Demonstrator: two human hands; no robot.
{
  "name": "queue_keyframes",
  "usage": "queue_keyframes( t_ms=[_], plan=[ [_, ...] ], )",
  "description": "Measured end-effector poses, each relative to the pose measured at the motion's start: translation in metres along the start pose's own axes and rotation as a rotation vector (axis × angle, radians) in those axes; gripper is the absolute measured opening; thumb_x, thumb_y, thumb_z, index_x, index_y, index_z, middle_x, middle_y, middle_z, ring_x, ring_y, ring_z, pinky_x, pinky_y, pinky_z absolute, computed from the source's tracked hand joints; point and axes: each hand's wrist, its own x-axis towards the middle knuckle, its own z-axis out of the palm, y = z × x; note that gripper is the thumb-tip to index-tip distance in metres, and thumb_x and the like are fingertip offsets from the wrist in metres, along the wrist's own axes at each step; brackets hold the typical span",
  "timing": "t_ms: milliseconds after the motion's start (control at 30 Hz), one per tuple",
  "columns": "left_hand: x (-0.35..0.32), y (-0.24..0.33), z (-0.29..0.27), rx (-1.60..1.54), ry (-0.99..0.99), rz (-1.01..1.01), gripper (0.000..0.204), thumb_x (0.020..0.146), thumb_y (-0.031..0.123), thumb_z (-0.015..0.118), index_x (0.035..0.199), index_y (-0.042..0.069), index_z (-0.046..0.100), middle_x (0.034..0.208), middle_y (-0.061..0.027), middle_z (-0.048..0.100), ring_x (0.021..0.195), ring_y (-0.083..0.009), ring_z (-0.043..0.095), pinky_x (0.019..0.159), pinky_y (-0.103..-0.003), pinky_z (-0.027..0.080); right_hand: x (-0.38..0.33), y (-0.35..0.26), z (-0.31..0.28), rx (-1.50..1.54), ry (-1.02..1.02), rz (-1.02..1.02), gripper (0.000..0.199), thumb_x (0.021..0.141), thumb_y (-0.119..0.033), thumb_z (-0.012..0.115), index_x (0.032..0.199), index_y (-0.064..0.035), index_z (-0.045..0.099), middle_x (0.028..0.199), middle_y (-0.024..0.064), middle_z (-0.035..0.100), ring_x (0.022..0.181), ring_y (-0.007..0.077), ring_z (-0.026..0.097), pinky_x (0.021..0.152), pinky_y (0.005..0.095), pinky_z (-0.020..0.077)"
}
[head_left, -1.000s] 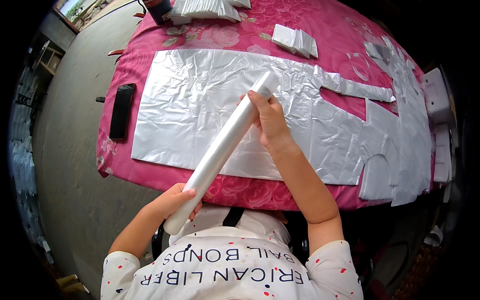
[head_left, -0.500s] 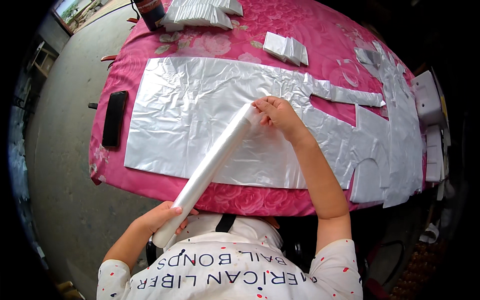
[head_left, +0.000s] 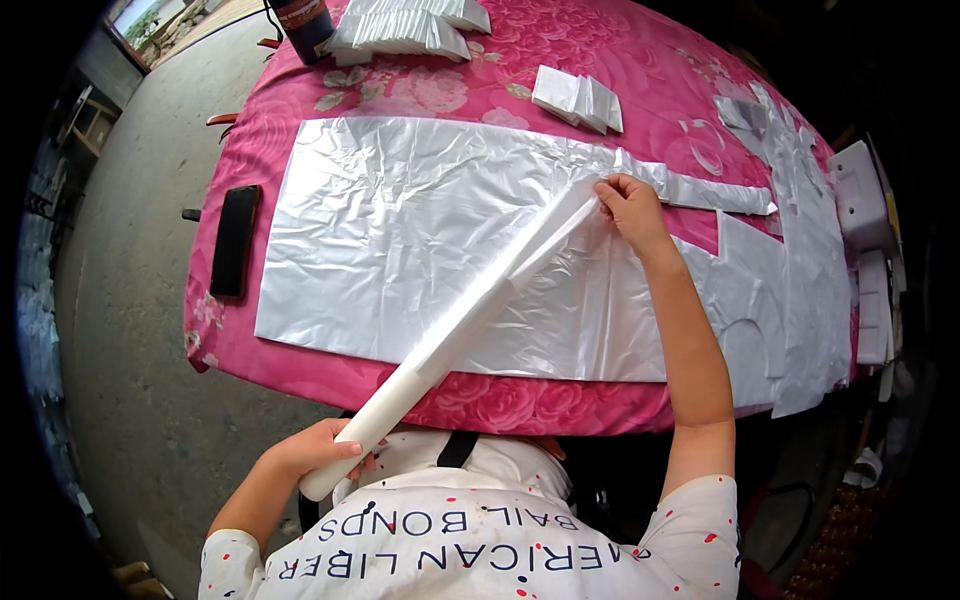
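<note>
A long, narrow bundle of white plastic film (head_left: 440, 345), folded or rolled, slants across the table edge between my hands. My left hand (head_left: 318, 450) is closed around its near end, close to my body. At the far end, my right hand (head_left: 630, 212) pinches a thin, see-through part of the film between thumb and fingers. Beneath the bundle, a pile of flat white plastic bags (head_left: 400, 230) lies spread on the table, wrinkled and shiny. The pile's right side has strap-like handle cutouts, partly hidden by my right forearm.
The table wears a pink floral cloth (head_left: 480, 400). A black phone (head_left: 236, 243) lies at the left. Folded white packets (head_left: 578, 98) and a larger stack of them (head_left: 410, 30) sit farther back, beside a dark container (head_left: 302, 28). White plastic boxes (head_left: 862, 195) stand at the right.
My right hand has moved away and to the right, drawing the film's far end out longer and thinner. My left hand keeps its hold at the near end.
</note>
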Motion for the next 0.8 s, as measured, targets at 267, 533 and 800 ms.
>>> queue_keyframes(
  t_ms=[267, 533, 800],
  plan=[
    [-0.014, 0.005, -0.030, 0.451, -0.076, -0.093, 0.048, 0.075, 0.025, 0.073, 0.114, 0.002, 0.056, 0.104, -0.0062, 0.063, 0.098, -0.0156, 0.057, 0.088, -0.029, 0.043, 0.013, 0.030, -0.088, -0.114, 0.297, -0.116, 0.016, 0.087, -0.017, 0.058, 0.088, -0.0013, 0.062, 0.068, -0.0030, 0.056, 0.059, 0.0042, 0.048, 0.054, 0.0201, 0.0398],
    [0.024, 0.131, 0.034, 1.380, 0.152, 0.362, 0.051, 0.066, 0.029, 0.076, 0.109, 0.008, 0.060, 0.089, -0.0140, 0.064, 0.086, -0.0266, 0.062, 0.079, -0.036, 0.047, 0.024, 0.007, -0.007, -0.034, 0.061, -0.148, 0.015, 0.087, -0.017, 0.059, 0.087, -0.0020, 0.062, 0.066, -0.0017, 0.055, 0.056, 0.0053, 0.048, 0.052, 0.0219, 0.0410],
    [0.094, 0.132, 0.052, 1.726, 0.229, 1.467, 0.041, 0.073, 0.030, 0.067, 0.100, 0.001, 0.057, 0.104, -0.0095, 0.055, 0.100, -0.0264, 0.053, 0.089, -0.039, 0.042, 0.031, -0.014, 0.036, -0.080, -0.111, -0.162, 0.015, 0.086, -0.016, 0.060, 0.085, -0.0011, 0.062, 0.064, -0.0024, 0.055, 0.056, 0.0052, 0.048, 0.053, 0.0216, 0.0412]
  ],
)
